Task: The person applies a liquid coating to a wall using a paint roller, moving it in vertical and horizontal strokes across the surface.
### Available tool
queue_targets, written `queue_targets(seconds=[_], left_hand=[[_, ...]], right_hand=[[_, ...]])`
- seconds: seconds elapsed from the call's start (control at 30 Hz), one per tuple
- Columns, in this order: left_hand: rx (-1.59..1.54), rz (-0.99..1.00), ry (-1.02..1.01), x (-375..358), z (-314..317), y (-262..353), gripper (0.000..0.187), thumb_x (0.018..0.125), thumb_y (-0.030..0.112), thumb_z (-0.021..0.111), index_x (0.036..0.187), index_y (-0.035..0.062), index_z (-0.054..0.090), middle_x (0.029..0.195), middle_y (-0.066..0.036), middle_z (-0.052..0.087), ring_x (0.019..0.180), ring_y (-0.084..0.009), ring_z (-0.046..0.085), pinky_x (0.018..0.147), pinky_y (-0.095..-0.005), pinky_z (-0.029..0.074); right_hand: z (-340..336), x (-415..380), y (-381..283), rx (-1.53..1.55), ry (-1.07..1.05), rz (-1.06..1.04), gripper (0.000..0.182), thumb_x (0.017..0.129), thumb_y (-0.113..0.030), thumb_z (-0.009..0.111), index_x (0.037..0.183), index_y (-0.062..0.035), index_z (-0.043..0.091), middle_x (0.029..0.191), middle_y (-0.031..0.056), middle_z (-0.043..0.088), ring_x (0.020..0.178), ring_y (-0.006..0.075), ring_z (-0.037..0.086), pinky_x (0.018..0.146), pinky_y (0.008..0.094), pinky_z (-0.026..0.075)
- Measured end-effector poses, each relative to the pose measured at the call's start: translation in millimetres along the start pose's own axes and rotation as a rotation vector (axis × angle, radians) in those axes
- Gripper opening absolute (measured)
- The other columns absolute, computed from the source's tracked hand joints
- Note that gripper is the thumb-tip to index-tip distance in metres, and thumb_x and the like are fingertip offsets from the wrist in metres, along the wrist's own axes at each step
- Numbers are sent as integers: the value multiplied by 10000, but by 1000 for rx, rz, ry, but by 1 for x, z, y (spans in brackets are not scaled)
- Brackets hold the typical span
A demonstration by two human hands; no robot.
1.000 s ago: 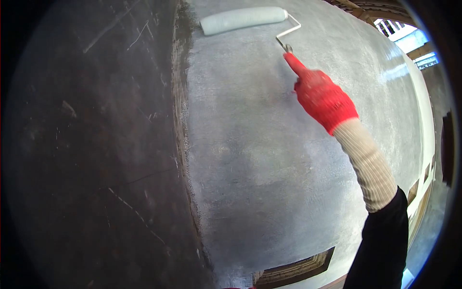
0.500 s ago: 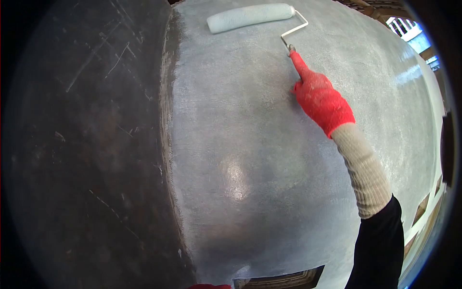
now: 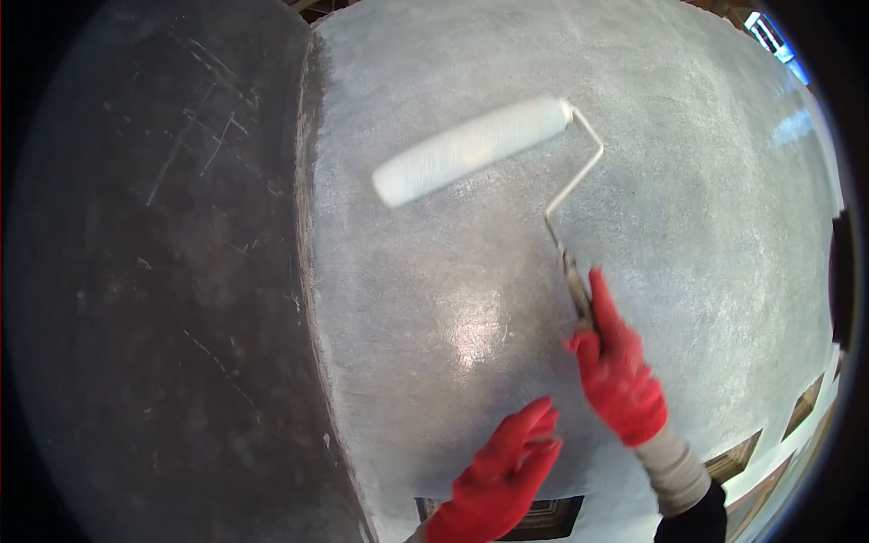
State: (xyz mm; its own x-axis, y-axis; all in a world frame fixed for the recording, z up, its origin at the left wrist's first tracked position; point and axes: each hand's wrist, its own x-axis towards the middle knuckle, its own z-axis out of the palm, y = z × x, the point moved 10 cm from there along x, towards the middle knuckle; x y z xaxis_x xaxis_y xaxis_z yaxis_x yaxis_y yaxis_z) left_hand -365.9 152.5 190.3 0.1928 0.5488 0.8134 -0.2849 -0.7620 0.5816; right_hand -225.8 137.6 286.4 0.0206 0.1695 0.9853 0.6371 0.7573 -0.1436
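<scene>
1 paint roller (image 3: 472, 149) lies against the wet grey painted surface (image 3: 688, 226), its pale sleeve tilted, with the left end lower than the right. From the right end of the sleeve 1 bent wire frame (image 3: 579, 176) runs down to the handle (image 3: 576, 290), which is smeared with paint.

The right hand (image 3: 615, 366), in 1 red glove, is closed around the lower part of that handle, with 1 finger stretched up along it. Below the glove a cream knitted cuff (image 3: 674, 466) shows, and under that the edge of a dark sleeve (image 3: 692, 525).

The left hand (image 3: 502, 475), also in a red glove, holds nothing; its fingers are extended and loosely together, pointing up and to the right, just in front of the painted surface near the bottom of the view. Whether it touches the surface cannot be told. The 2 hands are near each other but apart.

The grey coat has 1 bright sheen patch (image 3: 475, 330) just left of the handle. To the left, a ragged vertical edge separates the grey area from the dark unpainted surface (image 3: 154, 290), which is marked by many pale scratches. At the bottom, 1 dark rectangular opening (image 3: 548, 511) sits between the 2 arms.
</scene>
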Motion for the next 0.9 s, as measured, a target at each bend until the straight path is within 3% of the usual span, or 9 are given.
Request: queue_targets(seconds=[0.1,0.23,0.3,0.43,0.53,0.67,0.73,0.8,0.9], left_hand=[[204,175,72,23,17,9,397,933,172,571,1292,23,488,1092,-127,616,976,-220,619,847,-316,495],[291,108,210,40,3,-5,378,968,192,511,1298,11,475,1129,-94,583,991,-157,569,843,-249,454],[-16,-243,297,43,-18,-50,384,964,240,531,1265,4,496,982,-68,620,908,-131,593,793,-231,464],[101,-221,406,51,-52,-30,349,964,240,532,1209,-8,519,825,-59,625,766,-128,603,720,-242,492],[58,-130,432,72,-68,-8,353,973,290,504,1170,-2,526,734,-33,568,659,-123,570,621,-263,496],[215,-124,442,112,-91,29,385,975,364,473,1101,5,531,651,-16,482,544,-116,502,499,-284,459],[434,-116,460,134,-99,49,392,969,415,457,970,29,526,630,-5,443,486,-106,443,426,-286,404],[567,-147,477,150,-113,63,382,968,418,457,926,42,514,613,-2,436,477,-108,441,421,-283,398],[838,-160,505,130,-141,45,366,960,417,472,859,65,493,578,3,427,452,-112,434,413,-280,389]], right_hand=[[11,-38,2,70,10,-19,553,847,-41,547,1377,6,394,868,241,597,706,337,590,653,376,480],[39,-69,0,126,-55,47,527,835,-43,583,1341,-1,441,951,231,596,784,348,597,696,364,494],[54,-76,-7,134,-55,27,557,820,-16,588,1354,-23,428,995,216,582,874,356,593,725,381,500],[86,-76,-12,241,-107,-6,619,814,2,571,1391,-4,349,1160,258,499,958,394,567,785,406,489],[85,-74,-31,396,-86,-96,632,804,3,590,1385,25,341,1171,265,486,954,414,560,802,428,484],[94,-111,-27,534,-281,33,637,787,-1,633,1361,36,359,1172,259,486,997,426,539,848,405,471],[89,-130,-25,529,-327,7,677,800,-30,655,1381,26,313,1181,242,503,1032,370,557,862,401,470],[80,-147,-23,572,-371,2,566,866,-42,590,1384,2,366,1140,175,544,958,253,578,830,345,467],[74,-176,-6,693,-428,100,488,870,-63,604,1329,11,453,1081,171,579,925,252,612,794,327,498]])
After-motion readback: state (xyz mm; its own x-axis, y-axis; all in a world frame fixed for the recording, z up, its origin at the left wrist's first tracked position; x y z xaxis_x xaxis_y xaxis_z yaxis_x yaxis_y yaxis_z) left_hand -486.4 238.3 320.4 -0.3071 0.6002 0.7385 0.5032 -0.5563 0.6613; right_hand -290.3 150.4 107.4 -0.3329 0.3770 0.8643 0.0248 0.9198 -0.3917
